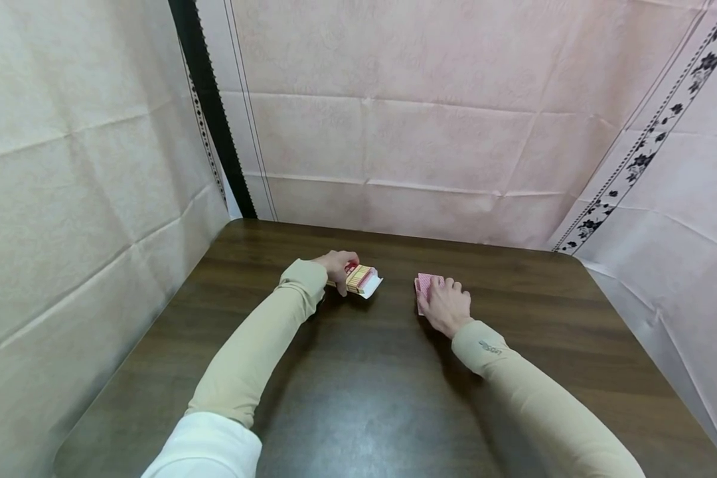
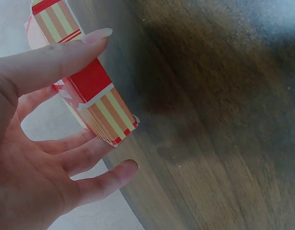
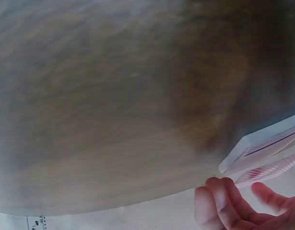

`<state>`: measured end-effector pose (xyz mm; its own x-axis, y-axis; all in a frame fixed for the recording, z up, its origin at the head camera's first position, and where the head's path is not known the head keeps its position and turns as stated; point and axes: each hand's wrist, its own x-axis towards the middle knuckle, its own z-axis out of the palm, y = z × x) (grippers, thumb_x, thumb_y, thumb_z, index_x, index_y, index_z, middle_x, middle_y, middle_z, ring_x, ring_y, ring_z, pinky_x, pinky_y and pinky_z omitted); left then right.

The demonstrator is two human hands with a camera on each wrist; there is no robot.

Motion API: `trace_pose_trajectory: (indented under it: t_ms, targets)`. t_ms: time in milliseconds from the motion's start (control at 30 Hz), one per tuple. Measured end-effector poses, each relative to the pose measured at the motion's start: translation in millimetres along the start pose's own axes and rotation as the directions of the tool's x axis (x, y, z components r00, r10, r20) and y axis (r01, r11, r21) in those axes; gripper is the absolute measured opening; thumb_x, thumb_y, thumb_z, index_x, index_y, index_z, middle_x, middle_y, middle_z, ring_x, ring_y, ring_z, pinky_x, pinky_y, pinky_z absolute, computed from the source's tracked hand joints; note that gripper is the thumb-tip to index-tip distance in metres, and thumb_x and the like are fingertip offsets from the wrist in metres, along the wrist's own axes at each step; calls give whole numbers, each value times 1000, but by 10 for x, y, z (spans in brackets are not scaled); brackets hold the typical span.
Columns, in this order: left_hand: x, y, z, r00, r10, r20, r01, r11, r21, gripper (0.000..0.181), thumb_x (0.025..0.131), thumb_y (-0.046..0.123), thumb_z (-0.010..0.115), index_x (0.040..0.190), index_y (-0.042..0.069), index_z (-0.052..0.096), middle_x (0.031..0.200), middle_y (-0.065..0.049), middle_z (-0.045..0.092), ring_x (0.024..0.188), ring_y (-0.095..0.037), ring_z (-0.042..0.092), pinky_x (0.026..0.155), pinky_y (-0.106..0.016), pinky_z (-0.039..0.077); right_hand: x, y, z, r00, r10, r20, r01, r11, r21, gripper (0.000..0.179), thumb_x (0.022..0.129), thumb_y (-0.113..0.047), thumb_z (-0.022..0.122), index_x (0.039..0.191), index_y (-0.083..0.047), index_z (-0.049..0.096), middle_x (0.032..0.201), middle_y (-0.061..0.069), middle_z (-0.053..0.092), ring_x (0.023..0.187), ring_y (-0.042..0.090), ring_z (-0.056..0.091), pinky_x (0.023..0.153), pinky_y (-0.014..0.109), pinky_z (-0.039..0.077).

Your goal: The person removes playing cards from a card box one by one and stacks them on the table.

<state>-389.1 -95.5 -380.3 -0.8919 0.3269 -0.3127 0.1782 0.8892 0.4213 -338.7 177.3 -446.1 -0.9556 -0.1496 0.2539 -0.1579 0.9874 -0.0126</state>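
My left hand (image 1: 337, 267) pinches a red card box (image 2: 92, 80) with yellow and tan striped sides, thumb on one side and fingers on the other. Its white flap (image 1: 372, 284) stands open and points right in the head view. To the right, my right hand (image 1: 448, 307) holds a deck of playing cards (image 1: 427, 284) with pink patterned backs, its fingers over the deck. In the right wrist view, the deck's white edge (image 3: 262, 139) shows at the right, and a pink striped card (image 3: 269, 171) fans away from it beside my fingertips (image 3: 217, 187).
Both hands are over the far half of a dark brown wooden table (image 1: 346, 385). Pale creased cloth (image 1: 394, 133) hangs behind the table's far edge and along both sides. A black strip (image 1: 215, 109) runs down the cloth at the back left.
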Motion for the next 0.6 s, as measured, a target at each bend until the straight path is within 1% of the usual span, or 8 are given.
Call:
trace_pose_trajectory:
  t_ms: [233,333,467,600]
  targets:
    - [-31,-4,-4,1000,-3,5,3,1000,-10,75,68,5,84,133,14,47,137,-13,48,125,-30,42,106,-45,38,-9,-72,37,999,11,42,-8,998,-54,52,94,-48,48,113,0,53,98,28,59,88,42,59,68,54,49]
    - [-31,-7,-5,1000,-12,9,12,1000,-9,75,69,5,84,133,15,47,138,-12,48,125,-29,42,106,-45,38,-18,-81,55,999,14,41,-11,998,-69,54,93,-51,50,112,-1,53,96,27,58,86,41,59,65,53,50]
    - [-44,0,-6,1000,-11,11,11,1000,-6,74,69,5,84,132,15,47,137,-12,48,125,-28,43,106,-44,38,-18,-88,66,999,16,31,-14,998,-58,56,91,-53,52,111,0,53,94,27,57,83,41,59,61,52,50]
    - [-82,25,-16,1000,0,14,0,1000,-18,74,69,4,83,133,15,47,138,-12,48,125,-28,43,105,-44,38,8,-95,57,999,27,47,-25,999,-36,59,91,-54,52,111,1,52,95,28,55,85,42,58,60,52,51]
